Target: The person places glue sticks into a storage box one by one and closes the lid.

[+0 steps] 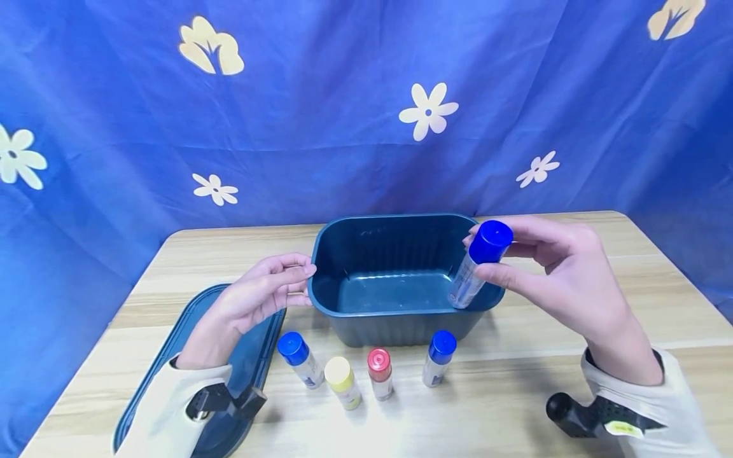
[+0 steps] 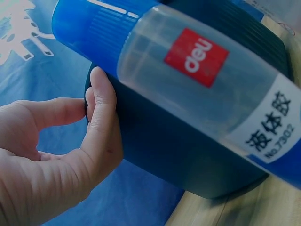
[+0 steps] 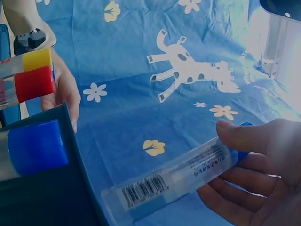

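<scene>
A dark teal plastic box [image 1: 395, 329] stands without a lid at the middle of the table. My left hand [image 1: 265, 291] pinches its left rim, thumb on one side and fingers on the other, as the left wrist view also shows. A clear liquid glue bottle [image 3: 174, 181] with a blue cap is held between the thumb and fingers of my right hand [image 1: 572, 280]. In the head view this bottle tilts over the box's right end, cap up, its base overlapping the inside near the front rim.
In front of the box stand several more glue bottles: a blue-capped one [image 1: 301, 361], a yellow-capped one [image 1: 343, 383], a red-capped one [image 1: 380, 374] and another blue-capped one [image 1: 439, 358]. A teal lid [image 1: 252, 356] lies at left, under my left forearm. A blue curtain [image 1: 321, 127] hangs behind the table.
</scene>
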The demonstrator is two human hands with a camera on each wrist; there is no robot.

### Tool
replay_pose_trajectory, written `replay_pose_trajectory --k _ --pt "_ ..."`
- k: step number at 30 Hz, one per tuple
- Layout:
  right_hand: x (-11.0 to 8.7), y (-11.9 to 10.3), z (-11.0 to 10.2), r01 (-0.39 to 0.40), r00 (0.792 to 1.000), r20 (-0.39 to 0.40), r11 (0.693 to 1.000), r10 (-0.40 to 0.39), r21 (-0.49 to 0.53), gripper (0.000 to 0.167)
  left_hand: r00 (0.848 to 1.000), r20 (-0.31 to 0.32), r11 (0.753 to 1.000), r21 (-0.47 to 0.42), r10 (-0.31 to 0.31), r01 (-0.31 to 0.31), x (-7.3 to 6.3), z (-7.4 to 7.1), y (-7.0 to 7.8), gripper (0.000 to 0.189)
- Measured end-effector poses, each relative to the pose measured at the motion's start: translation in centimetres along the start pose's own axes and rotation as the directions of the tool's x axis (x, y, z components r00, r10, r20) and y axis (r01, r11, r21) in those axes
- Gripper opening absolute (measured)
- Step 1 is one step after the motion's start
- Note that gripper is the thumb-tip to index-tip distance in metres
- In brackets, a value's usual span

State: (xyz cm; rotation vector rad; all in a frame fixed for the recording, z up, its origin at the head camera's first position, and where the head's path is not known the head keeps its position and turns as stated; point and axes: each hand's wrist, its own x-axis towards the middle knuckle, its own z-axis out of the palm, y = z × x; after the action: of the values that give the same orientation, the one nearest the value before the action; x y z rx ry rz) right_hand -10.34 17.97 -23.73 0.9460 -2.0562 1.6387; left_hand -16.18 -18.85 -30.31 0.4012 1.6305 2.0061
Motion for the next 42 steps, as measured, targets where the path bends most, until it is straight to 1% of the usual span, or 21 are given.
replay_pose_trajectory --k 2,5,8,13,17,20,24,28,33,38,42 --pt "0.1 -0.2 0.1 -0.051 0.998 -0.025 0.999 0.051 0.011 0.039 1.0 0.004 1.0 -0.005 -0.001 0.001 0.0 0.0 -0.1 0.011" --pt "0.3 -0.5 0.2 -0.124 0.99 -0.066 0.992 0.125 0.028 0.04 1.0 0.005 1.0 -0.006 -0.003 0.003 0.0 -0.1 -0.2 0.011" --pt "0.5 -0.6 0.2 -0.15 0.985 -0.083 0.988 0.154 0.048 0.04 1.0 -0.004 1.0 -0.007 -0.005 0.005 0.0 -0.1 -0.3 0.011" --pt "0.6 -0.5 0.3 -0.169 0.981 -0.09 0.984 0.173 0.058 0.04 1.0 -0.008 1.0 -0.005 -0.003 0.003 0.0 -0.1 -0.4 0.01" --pt "0.6 0.1 0.1 -0.137 0.986 -0.082 0.986 0.145 0.099 0.04 1.0 -0.004 1.0 0.0 -0.007 0.007 0.0 -0.1 -0.4 0.01" --pt "0.6 0.6 0.1 -0.116 0.989 -0.081 0.988 0.124 0.099 0.037 1.0 -0.007 1.0 0.005 -0.004 0.004 0.1 -0.1 -0.3 0.01" --pt "0.6 0.9 0.3 -0.108 0.99 -0.084 0.993 0.112 0.053 0.035 1.0 -0.008 1.0 0.012 -0.002 0.002 0.3 -0.1 -0.2 0.01" --pt "0.8 1.0 0.7 -0.101 0.99 -0.092 0.994 0.103 0.032 0.034 1.0 -0.011 1.0 0.003 -0.003 0.003 0.2 -0.1 -0.2 0.01" --pt "1.1 0.9 1.0 -0.108 0.989 -0.105 0.994 0.108 0.007 0.034 1.0 0.005 1.0 -0.016 0.012 -0.012 0.0 -0.2 -0.1 0.012" --pt "1.0 1.2 1.1 -0.094 0.991 -0.095 0.996 0.093 -0.002 0.035 1.0 0.008 1.0 -0.013 0.024 -0.024 0.0 -0.2 -0.1 0.013" --pt "1.1 1.3 1.2 -0.097 0.99 -0.095 0.995 0.1 0.027 0.036 0.999 0.004 0.999 -0.013 0.032 -0.032 0.0 -0.3 -0.2 0.012"
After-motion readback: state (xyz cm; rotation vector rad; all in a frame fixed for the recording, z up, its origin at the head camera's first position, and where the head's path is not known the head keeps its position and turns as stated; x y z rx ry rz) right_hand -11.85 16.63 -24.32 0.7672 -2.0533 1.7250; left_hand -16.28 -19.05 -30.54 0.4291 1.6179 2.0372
